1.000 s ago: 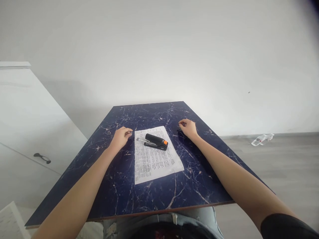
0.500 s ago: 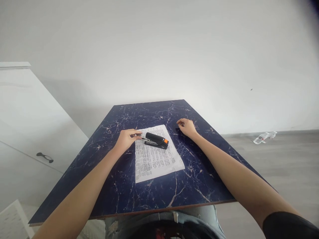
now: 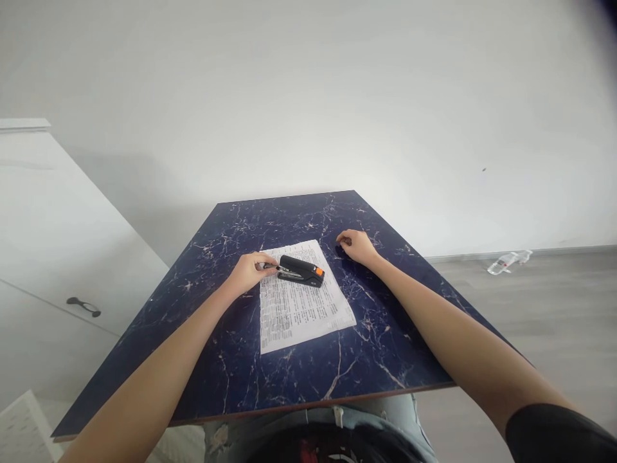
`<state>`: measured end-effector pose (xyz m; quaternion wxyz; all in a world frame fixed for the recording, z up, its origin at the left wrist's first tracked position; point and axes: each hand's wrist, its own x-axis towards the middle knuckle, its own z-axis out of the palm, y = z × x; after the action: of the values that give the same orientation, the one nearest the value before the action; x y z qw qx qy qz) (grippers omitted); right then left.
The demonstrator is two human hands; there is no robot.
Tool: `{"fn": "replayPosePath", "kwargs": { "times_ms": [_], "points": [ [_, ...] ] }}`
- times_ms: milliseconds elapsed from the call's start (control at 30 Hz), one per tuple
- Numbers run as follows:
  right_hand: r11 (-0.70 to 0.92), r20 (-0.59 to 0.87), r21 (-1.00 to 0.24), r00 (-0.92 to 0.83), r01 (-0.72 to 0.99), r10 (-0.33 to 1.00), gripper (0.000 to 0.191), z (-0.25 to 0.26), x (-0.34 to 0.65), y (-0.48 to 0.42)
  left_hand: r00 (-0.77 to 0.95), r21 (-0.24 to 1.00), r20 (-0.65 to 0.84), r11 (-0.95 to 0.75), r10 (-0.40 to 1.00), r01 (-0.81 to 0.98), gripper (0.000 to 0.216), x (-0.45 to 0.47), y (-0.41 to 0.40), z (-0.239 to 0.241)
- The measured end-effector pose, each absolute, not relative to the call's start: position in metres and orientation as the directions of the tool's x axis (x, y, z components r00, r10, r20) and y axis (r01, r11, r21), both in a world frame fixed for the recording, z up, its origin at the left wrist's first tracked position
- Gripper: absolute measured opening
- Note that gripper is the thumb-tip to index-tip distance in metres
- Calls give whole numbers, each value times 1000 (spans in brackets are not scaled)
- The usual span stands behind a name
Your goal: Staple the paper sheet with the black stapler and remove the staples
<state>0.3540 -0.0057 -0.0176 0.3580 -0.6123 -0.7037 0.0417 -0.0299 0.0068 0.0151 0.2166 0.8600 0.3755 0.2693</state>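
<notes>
A black stapler (image 3: pixel 303 271) with an orange button lies across the top of a printed sheet of paper (image 3: pixel 299 307) on a dark blue marbled table (image 3: pixel 231 366). My left hand (image 3: pixel 250 270) rests on the sheet's left edge, and its fingertips pinch the stapler's metal front end. My right hand (image 3: pixel 355 246) lies loosely curled on the tabletop just right of the sheet's top corner. It holds nothing.
A white cabinet (image 3: pixel 53 257) with a dark handle (image 3: pixel 83 305) stands to the left. A white wall rises behind the table. An empty plastic bottle (image 3: pixel 506 261) lies on the grey floor at the right.
My left hand has moved right from the bare tabletop onto the paper and taken hold of the stapler's front end. My right hand has shifted slightly left.
</notes>
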Motion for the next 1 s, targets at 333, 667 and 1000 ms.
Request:
{"fn": "replayPosePath", "kwargs": {
  "times_ms": [333,667,1000],
  "points": [
    [256,462,-491,-1,833,887,27,-19,354,-5,709,442,339,-770,618,460,22,-39,6,21],
    [266,458,-504,-7,822,889,26,-16,352,-8,734,444,338,-788,589,427,20,-41,6,24],
    [498,468,-627,-222,598,855,31,26,289,-50,717,538,311,-738,624,409,22,-61,17,27]
  ]
}}
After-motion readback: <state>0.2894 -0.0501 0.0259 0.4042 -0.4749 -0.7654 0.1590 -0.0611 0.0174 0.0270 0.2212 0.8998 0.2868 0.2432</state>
